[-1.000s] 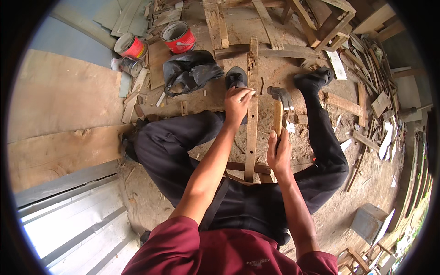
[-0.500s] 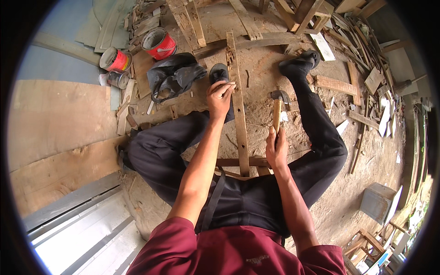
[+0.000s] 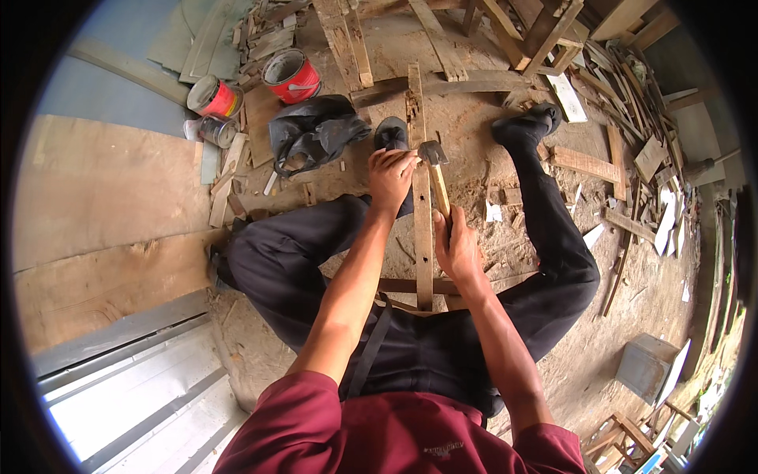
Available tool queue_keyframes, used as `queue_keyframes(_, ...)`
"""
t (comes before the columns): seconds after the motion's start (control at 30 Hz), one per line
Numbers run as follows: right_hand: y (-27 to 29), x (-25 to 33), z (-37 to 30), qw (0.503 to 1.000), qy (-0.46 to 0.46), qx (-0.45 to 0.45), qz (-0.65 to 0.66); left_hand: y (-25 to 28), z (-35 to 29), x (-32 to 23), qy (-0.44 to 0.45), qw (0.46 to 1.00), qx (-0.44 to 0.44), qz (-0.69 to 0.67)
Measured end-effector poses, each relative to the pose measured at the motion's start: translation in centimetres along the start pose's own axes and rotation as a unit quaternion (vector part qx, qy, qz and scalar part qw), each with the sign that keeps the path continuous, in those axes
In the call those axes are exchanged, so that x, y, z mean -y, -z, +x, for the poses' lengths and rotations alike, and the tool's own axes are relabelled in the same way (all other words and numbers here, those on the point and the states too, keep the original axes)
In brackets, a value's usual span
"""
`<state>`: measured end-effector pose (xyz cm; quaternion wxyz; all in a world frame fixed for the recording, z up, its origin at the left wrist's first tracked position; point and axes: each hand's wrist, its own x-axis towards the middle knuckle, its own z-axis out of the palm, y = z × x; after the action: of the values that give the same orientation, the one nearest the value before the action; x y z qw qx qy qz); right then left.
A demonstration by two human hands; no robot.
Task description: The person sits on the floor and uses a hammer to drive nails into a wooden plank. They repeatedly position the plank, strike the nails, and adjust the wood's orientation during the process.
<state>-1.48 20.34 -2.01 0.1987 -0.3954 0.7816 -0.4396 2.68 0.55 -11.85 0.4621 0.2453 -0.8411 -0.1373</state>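
Observation:
A narrow wooden strip (image 3: 424, 237) with dark holes runs away from me between my legs. My right hand (image 3: 460, 251) is wrapped round the wooden handle of a hammer (image 3: 441, 191), whose dark head is over the strip beside my left fingertips. On the strip's left edge, my left hand (image 3: 390, 180) is closed in a pinch. Whatever its fingers hold is too small or hidden to make out. A wooden crosspiece (image 3: 399, 286) lies under the strip's near end.
A black plastic bag (image 3: 316, 130) and a red paint can (image 3: 291, 77) are at the far left. Wooden frames (image 3: 545, 35) stand at the back. Scrap wood (image 3: 584, 163) litters the dirt floor on the right. A grey metal box (image 3: 649, 367) sits at the lower right.
The hammer and my right hand have moved left, bringing the head from beside the strip to over it, near my left fingers. The whole view has shifted slightly.

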Motion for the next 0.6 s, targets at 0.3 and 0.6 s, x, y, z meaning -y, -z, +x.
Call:
queue_keyframes(0.3,-0.3,-1.2,0.2,0.998,0.052,-0.007,-0.023,0.5,0.3,-0.1,0.022,0.999,0.027,-0.031)
queue_keyframes(0.6,0.2,-1.6,-2.5,0.997,-0.049,-0.063,0.006,1.0,1.4,-1.5,0.292,0.887,0.002,-0.359)
